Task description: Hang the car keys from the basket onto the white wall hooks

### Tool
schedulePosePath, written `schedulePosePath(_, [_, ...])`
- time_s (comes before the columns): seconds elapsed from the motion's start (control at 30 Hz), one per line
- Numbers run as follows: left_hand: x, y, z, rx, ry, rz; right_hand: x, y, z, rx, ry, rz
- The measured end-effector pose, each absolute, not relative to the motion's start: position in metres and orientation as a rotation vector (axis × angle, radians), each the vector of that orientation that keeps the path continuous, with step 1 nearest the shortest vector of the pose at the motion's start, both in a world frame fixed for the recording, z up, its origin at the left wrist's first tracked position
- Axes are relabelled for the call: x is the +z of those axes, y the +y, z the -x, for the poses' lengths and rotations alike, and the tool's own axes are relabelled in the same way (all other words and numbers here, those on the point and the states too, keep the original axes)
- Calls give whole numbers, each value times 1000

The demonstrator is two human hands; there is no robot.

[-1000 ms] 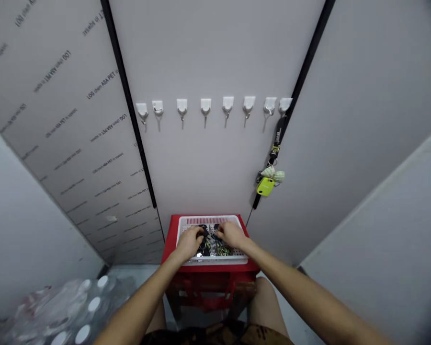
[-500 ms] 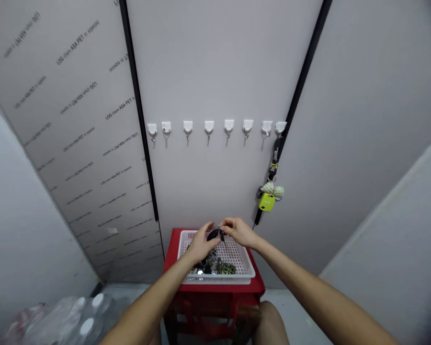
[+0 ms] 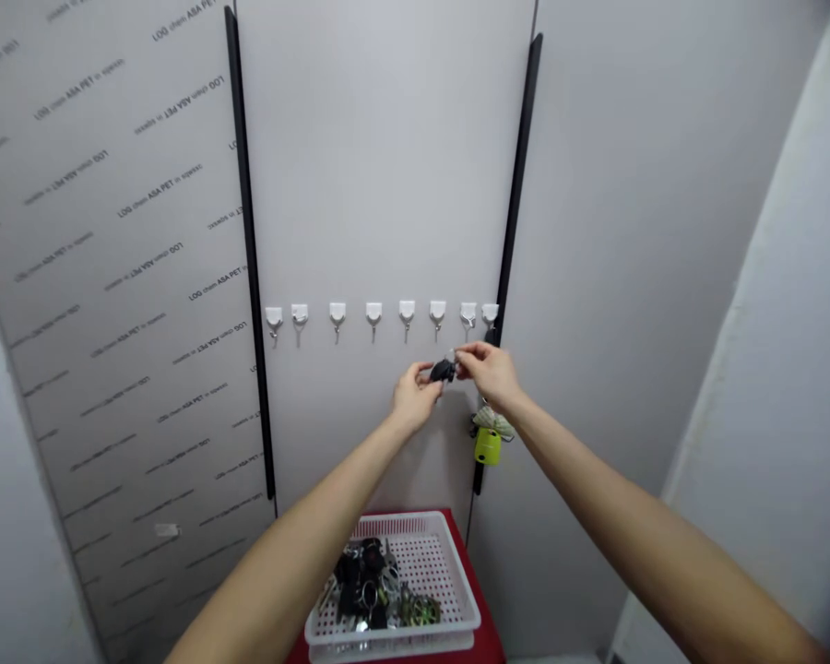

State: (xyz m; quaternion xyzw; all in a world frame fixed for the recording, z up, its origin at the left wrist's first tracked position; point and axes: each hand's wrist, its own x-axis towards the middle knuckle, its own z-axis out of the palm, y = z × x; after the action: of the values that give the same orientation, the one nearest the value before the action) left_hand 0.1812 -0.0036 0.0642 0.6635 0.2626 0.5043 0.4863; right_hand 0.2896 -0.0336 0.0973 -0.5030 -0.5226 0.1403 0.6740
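In front of the wall, below the row of hooks, a bunch of keys with a black fob [image 3: 443, 371] is held up between my two hands. My left hand [image 3: 415, 395] grips the black fob from the left, thumb below it. My right hand [image 3: 492, 376] pinches the small metal ring at the top of the bunch. Closest above are the white hooks [image 3: 438, 312] with metal prongs. Behind my right hand, a lanyard with a lime-green tag [image 3: 488, 446] and a pale striped bow hangs from the rightmost hook [image 3: 491, 314].
A white perforated basket [image 3: 456, 572] stands on a red stool [image 3: 488, 636] below my arms. Several bunches of keys [image 3: 370, 586] lie in its left and front part. Black vertical strips [image 3: 249, 258] edge the hook panel, and printed wall film covers the left side.
Both hands have risen with the keys from over the basket to just beneath the hooks. My view has tilted up, so the basket and hooks appear lower.
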Motion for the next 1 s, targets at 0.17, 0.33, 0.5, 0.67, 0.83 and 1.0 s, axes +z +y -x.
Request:
schedulePosePath(0.17, [97, 2, -209, 1281, 631, -1780, 133, -26, -305, 130, -1059, 1100])
schedulePosePath(0.33, [104, 5, -222, 1275, 712, -1814, 141, -16, -316, 79, -986, 1231])
schedulePosePath(0.5, [98, 5, -220, 1191, 830, -1924, 132, -8, -322, 63, -1012, 1402])
schedulePosePath(0.67, [76, -2, -201, 1116, 896, -1991, 120, -15, -326, -43, -1056, 1453])
schedulePosePath(0.83, [-1, -6, -150, 1010, 954, -1952, 49, -36, -311, -91, -1252, 1510])
schedulePosePath(1.0, [-96, -12, -80, 830, 1290, -1947, -75, -60, -263, 474, -1820, 1731])
